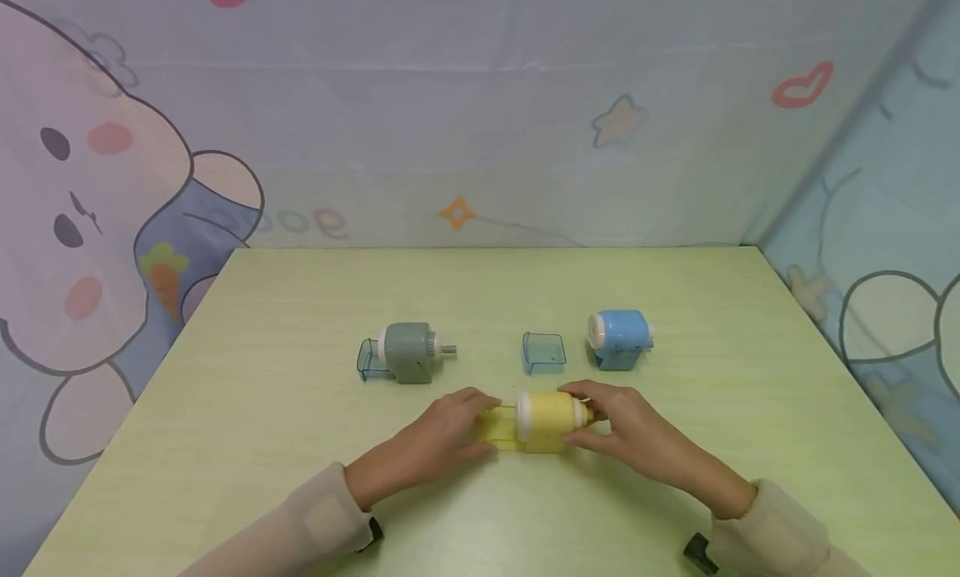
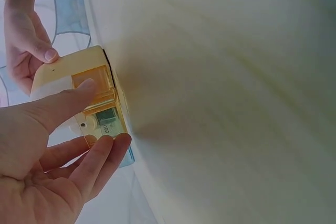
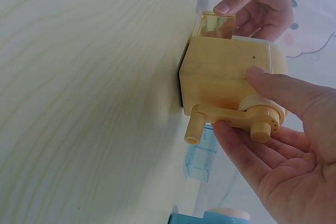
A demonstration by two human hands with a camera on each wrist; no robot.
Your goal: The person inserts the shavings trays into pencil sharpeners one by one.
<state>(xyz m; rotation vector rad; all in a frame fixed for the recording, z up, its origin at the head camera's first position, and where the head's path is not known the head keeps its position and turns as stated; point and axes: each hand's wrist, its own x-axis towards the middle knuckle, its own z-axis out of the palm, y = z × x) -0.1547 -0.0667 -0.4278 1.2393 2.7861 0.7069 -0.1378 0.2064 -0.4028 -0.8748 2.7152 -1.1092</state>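
A yellow crank pencil sharpener [image 1: 547, 423] stands near the middle of the table, its white-rimmed end facing left. Its clear yellow drawer [image 1: 501, 427] sticks out on that side. My left hand [image 1: 442, 431] pinches the drawer, with the thumb on one side and the fingers [image 2: 102, 158] on the other. At the crank end, my right hand [image 1: 626, 418] grips the sharpener's body, thumb [image 3: 262, 77] on one side and fingers by the crank. The yellow crank handle [image 3: 220, 114] shows fully in the right wrist view.
Behind the hands, a grey-green sharpener [image 1: 408, 352] stands at the left with its clear bluish drawer [image 1: 373, 358] pulled out. To the right are a loose clear blue drawer [image 1: 545, 352] and a blue sharpener [image 1: 621, 339]. A printed curtain [image 1: 480, 127] hangs behind the table [image 1: 300, 444].
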